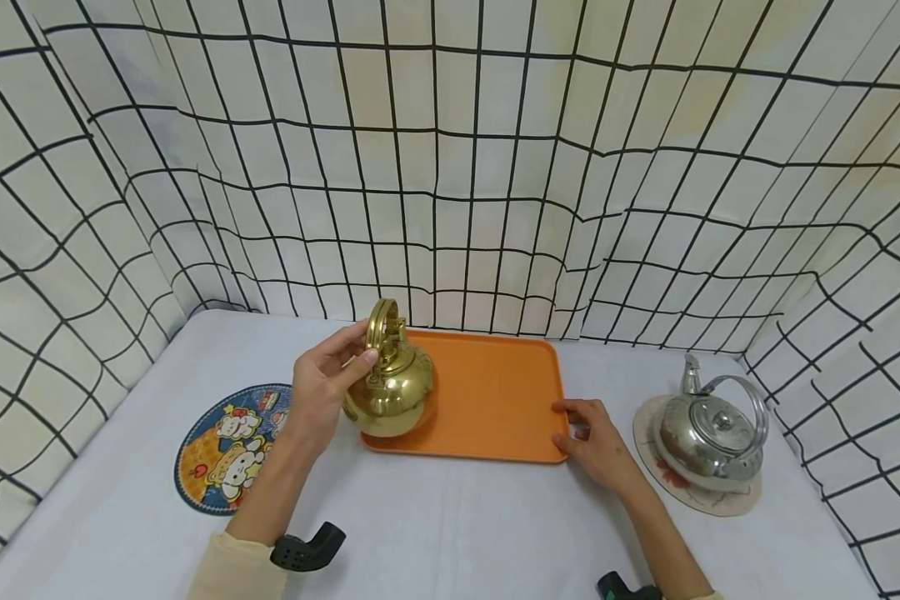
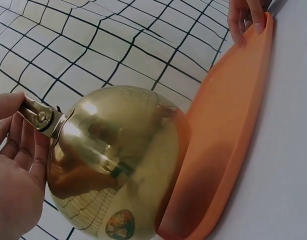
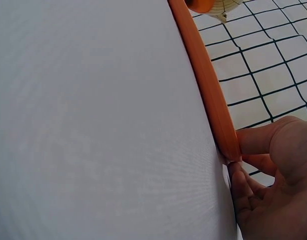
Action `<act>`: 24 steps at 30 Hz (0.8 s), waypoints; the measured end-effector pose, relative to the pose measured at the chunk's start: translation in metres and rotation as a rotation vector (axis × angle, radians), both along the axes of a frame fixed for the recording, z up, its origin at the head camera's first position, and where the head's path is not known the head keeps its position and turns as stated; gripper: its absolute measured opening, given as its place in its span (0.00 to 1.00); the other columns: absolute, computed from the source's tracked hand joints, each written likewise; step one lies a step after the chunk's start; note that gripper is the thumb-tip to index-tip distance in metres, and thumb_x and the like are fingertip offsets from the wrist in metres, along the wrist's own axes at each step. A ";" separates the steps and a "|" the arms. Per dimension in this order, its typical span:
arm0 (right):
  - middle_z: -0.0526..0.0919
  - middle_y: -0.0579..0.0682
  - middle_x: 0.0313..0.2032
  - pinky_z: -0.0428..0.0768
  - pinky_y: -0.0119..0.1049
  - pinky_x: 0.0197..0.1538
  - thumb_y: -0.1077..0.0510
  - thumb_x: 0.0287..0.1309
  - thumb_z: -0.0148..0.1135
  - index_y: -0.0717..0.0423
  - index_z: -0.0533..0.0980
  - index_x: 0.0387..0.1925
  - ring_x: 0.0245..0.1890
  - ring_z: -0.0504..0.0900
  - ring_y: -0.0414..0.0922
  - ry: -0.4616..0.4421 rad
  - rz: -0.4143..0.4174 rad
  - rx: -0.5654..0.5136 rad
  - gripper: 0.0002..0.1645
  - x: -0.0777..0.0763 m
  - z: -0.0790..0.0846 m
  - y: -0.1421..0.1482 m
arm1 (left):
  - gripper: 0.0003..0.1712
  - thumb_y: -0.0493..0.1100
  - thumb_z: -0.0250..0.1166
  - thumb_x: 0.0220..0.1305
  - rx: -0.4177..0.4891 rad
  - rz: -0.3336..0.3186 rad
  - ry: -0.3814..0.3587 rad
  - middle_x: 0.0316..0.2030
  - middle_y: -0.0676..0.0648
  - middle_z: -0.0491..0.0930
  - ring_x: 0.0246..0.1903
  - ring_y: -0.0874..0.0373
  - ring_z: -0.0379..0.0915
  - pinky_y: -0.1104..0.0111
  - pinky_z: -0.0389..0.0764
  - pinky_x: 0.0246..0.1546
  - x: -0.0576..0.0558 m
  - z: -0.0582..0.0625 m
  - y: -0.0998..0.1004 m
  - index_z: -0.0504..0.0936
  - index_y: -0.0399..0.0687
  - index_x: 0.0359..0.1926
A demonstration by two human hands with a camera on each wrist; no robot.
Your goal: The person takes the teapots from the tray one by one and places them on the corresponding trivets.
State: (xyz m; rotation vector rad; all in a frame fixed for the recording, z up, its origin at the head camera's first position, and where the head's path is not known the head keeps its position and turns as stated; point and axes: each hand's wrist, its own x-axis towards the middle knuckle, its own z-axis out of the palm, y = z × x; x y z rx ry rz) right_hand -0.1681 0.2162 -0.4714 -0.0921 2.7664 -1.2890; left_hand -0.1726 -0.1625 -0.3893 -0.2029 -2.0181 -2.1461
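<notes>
My left hand grips the raised handle of a shiny gold kettle, thumb on the near side and fingers wrapped behind. The kettle's round body overlaps the left end of an orange rectangular tray and reflects on its surface. At the tray's right edge, my right hand pinches the rim near the front corner. The right wrist view shows the thumb on the tray's rim and the fingertips low beside the white cloth. Most of the kettle's spout is hidden in the head view.
A silver kettle stands on a round beige mat at the right. To the left lies a round blue cartoon-print mat, partly behind the left forearm. White cloth with a black grid walls in the back and sides of the table.
</notes>
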 end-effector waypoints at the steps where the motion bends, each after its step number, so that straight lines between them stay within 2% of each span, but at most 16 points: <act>1: 0.72 0.60 0.59 0.75 0.32 0.55 0.65 0.64 0.70 0.58 0.76 0.63 0.58 0.76 0.52 0.001 0.000 0.000 0.26 0.000 0.000 0.000 | 0.28 0.32 0.65 0.71 0.008 0.007 -0.006 0.45 0.58 0.81 0.46 0.64 0.77 0.78 0.80 0.49 0.000 0.001 0.000 0.74 0.34 0.70; 14: 0.72 0.60 0.59 0.75 0.32 0.55 0.65 0.64 0.69 0.58 0.77 0.63 0.59 0.76 0.53 0.002 -0.003 -0.001 0.26 -0.001 0.000 0.000 | 0.28 0.36 0.72 0.66 0.005 0.066 -0.045 0.45 0.57 0.84 0.44 0.64 0.76 0.78 0.82 0.48 0.001 0.004 -0.003 0.79 0.40 0.67; 24: 0.72 0.60 0.59 0.75 0.33 0.56 0.65 0.64 0.69 0.58 0.77 0.63 0.59 0.76 0.53 0.005 0.000 0.000 0.26 -0.001 -0.001 0.001 | 0.27 0.36 0.70 0.68 0.028 0.086 -0.040 0.44 0.55 0.84 0.48 0.64 0.80 0.77 0.82 0.50 0.003 0.005 -0.007 0.78 0.39 0.67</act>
